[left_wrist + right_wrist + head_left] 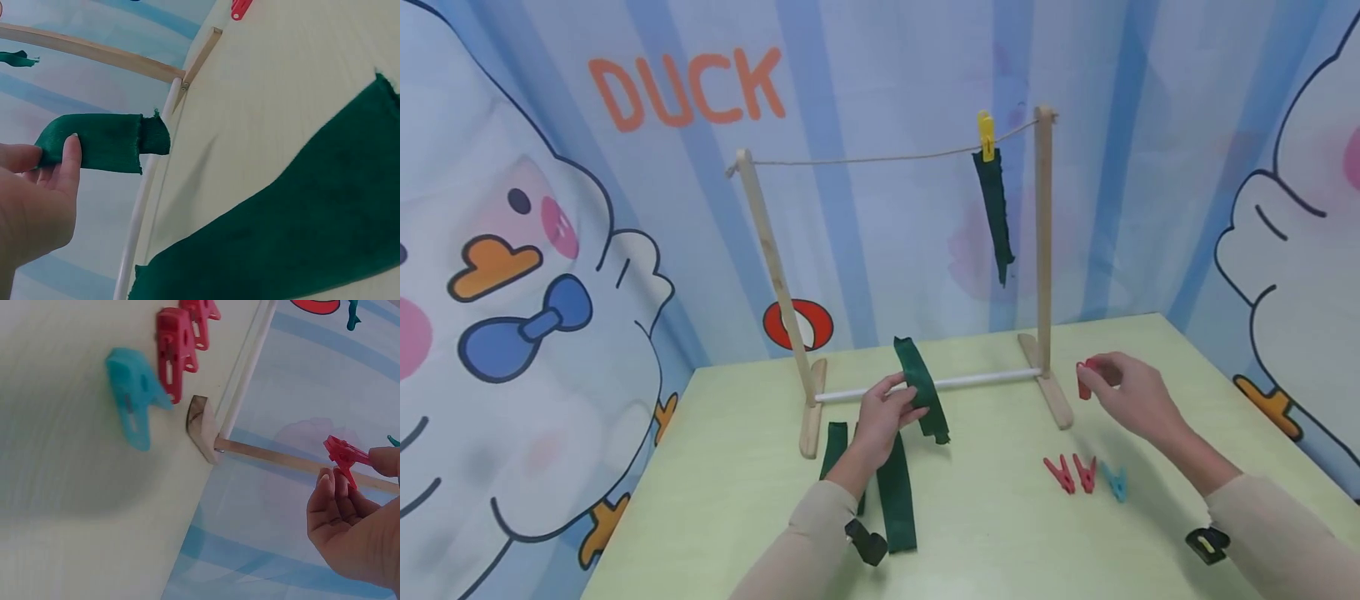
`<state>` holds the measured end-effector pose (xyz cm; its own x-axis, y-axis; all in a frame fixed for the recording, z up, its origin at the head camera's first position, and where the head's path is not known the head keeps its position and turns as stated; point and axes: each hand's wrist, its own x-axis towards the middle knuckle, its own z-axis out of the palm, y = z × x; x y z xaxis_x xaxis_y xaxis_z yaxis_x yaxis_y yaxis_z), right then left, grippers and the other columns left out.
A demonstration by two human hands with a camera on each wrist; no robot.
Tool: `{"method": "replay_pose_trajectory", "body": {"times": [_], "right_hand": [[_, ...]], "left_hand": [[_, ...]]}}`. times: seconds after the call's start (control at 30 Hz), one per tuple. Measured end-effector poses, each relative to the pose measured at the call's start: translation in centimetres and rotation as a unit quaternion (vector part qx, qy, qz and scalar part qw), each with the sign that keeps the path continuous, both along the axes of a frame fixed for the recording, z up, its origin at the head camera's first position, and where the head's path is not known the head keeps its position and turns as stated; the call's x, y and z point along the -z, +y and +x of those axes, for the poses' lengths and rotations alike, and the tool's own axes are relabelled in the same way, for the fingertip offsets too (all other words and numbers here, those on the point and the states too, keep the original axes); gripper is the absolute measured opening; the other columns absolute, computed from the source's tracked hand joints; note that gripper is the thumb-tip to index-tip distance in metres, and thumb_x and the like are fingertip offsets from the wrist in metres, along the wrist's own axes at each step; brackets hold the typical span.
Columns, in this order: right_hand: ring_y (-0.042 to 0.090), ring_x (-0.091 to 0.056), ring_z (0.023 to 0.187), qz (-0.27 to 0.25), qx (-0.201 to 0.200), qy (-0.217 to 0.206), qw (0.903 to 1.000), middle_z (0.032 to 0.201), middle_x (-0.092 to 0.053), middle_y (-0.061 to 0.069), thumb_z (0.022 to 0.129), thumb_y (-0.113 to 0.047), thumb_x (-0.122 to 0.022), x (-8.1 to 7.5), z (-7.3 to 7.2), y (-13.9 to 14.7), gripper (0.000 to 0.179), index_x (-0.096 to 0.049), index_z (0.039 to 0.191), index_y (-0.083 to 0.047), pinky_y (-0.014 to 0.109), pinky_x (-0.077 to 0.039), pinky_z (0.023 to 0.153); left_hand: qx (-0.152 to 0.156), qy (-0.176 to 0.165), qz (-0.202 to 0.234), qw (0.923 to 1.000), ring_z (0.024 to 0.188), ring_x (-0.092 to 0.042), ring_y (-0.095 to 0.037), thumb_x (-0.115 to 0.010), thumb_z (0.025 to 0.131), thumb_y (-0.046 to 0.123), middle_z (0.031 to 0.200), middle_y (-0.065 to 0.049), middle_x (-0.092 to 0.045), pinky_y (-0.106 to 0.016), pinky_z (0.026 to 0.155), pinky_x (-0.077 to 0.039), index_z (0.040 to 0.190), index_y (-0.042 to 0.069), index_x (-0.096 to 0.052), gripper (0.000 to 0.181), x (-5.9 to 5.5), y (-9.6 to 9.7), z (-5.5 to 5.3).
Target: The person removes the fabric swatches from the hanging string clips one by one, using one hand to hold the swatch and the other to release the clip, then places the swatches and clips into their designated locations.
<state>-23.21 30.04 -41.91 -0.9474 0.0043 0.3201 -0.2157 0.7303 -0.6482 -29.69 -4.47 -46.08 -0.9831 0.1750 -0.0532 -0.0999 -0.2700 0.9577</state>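
Note:
My left hand (pixel 883 417) pinches a folded strip of dark green cloth (pixel 922 392) in front of the rack's white crossbar. In the left wrist view the cloth (pixel 103 140) bends over the fingers, its two frayed ends side by side. My right hand (pixel 1131 396) holds a red clothespin (pixel 1083 380) between thumb and fingers, to the right of the rack. The right wrist view shows this clothespin (pixel 344 456) gripped by its handles. Another green strip (pixel 992 208) hangs from the cord (pixel 865 159) under a yellow clothespin (pixel 987 136).
More green strips (pixel 896 500) lie on the table under my left forearm. Two red clothespins (pixel 1060 474) and a blue one (pixel 1116 482) lie below my right hand. The wooden posts (pixel 1043 250) of the rack stand near the table's back edge, before a printed curtain (pixel 895 75).

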Motion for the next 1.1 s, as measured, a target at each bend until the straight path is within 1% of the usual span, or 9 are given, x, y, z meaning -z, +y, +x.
{"method": "replay_pose_trajectory", "body": {"times": [0.1,0.17,0.3,0.33,0.5,0.73,0.93,1.03,1.1], "right_hand": [[0.026,-0.058,0.074,0.023,0.001,-0.025,0.9994,0.081,-0.067,0.007,0.104,-0.040,-0.053,0.6,0.3,0.6,0.040,-0.066,0.100,-0.002,0.035,-0.043,0.062],[0.022,-0.055,0.071,0.037,0.006,-0.037,0.9986,0.079,-0.067,0.005,0.103,-0.041,-0.053,1.1,0.5,1.0,0.040,-0.067,0.096,-0.003,0.033,-0.041,0.059],[0.021,-0.059,0.070,0.054,0.019,-0.049,0.9971,0.082,-0.068,0.007,0.102,-0.037,-0.057,2.1,1.0,1.6,0.043,-0.065,0.105,0.006,0.033,-0.045,0.058],[0.020,-0.060,0.071,0.061,0.022,-0.052,0.9965,0.083,-0.068,0.008,0.101,-0.036,-0.058,2.3,1.2,1.8,0.045,-0.064,0.108,0.009,0.033,-0.046,0.058],[0.018,-0.058,0.063,0.094,0.033,-0.083,0.9915,0.075,-0.065,0.006,0.099,-0.033,-0.060,3.2,1.8,2.5,0.050,-0.062,0.107,0.016,0.033,-0.046,0.054],[0.021,-0.058,0.067,0.119,0.049,-0.133,0.9828,0.076,-0.067,0.012,0.098,-0.032,-0.060,3.7,2.1,3.4,0.052,-0.061,0.105,0.020,0.037,-0.049,0.058],[0.021,-0.056,0.065,0.128,0.051,-0.197,0.9708,0.064,-0.063,0.003,0.096,-0.033,-0.062,4.0,2.4,3.6,0.050,-0.063,0.097,0.016,0.034,-0.045,0.056],[0.020,-0.052,0.061,0.122,0.057,-0.221,0.9659,0.061,-0.059,0.002,0.095,-0.033,-0.063,4.2,2.7,3.5,0.044,-0.065,0.086,0.010,0.032,-0.041,0.055],[0.019,-0.050,0.059,0.122,0.062,-0.234,0.9626,0.059,-0.057,0.002,0.095,-0.032,-0.063,4.3,2.9,3.6,0.039,-0.065,0.079,0.004,0.031,-0.038,0.054]], "left_hand": [[0.010,-0.005,-0.006,0.9999,0.090,-0.063,-0.022,-0.060,0.099,0.005,0.106,-0.014,-0.056,-0.037,0.089,-0.056,0.145,-0.003,-0.046,0.049,0.4,0.0,0.2],[0.018,-0.004,-0.011,0.9998,0.090,-0.065,-0.021,-0.061,0.098,0.002,0.106,-0.014,-0.060,-0.037,0.088,-0.057,0.144,-0.004,-0.046,0.049,0.6,0.1,0.3],[0.036,0.004,-0.019,0.9992,0.085,-0.067,-0.017,-0.062,0.096,-0.002,0.098,-0.011,-0.066,-0.038,0.088,-0.057,0.144,-0.005,-0.047,0.050,1.3,0.1,0.5],[0.039,0.004,-0.021,0.9990,0.086,-0.068,-0.018,-0.062,0.095,-0.002,0.099,-0.012,-0.067,-0.038,0.088,-0.057,0.143,-0.005,-0.047,0.050,1.5,0.0,0.6],[0.047,-0.010,-0.036,0.9982,0.091,-0.069,-0.022,-0.062,0.095,-0.002,0.106,-0.017,-0.065,-0.038,0.086,-0.058,0.143,-0.005,-0.047,0.050,2.6,-0.3,1.2],[0.040,-0.023,-0.043,0.9980,0.089,-0.069,-0.020,-0.063,0.095,-0.002,0.119,-0.022,-0.061,-0.037,0.084,-0.058,0.144,-0.005,-0.047,0.052,3.6,-0.6,1.4],[0.042,-0.029,-0.055,0.9972,0.090,-0.070,-0.021,-0.063,0.094,-0.002,0.126,-0.026,-0.057,-0.036,0.084,-0.058,0.145,-0.004,-0.045,0.054,3.8,-0.8,2.1],[0.043,-0.029,-0.065,0.9966,0.089,-0.071,-0.022,-0.063,0.094,-0.003,0.130,-0.027,-0.054,-0.036,0.083,-0.059,0.146,-0.005,-0.044,0.056,4.0,-0.9,2.4],[0.046,-0.031,-0.071,0.9959,0.084,-0.071,-0.021,-0.063,0.093,-0.003,0.126,-0.026,-0.056,-0.037,0.082,-0.059,0.146,-0.005,-0.043,0.056,4.1,-1.0,2.6]]}}
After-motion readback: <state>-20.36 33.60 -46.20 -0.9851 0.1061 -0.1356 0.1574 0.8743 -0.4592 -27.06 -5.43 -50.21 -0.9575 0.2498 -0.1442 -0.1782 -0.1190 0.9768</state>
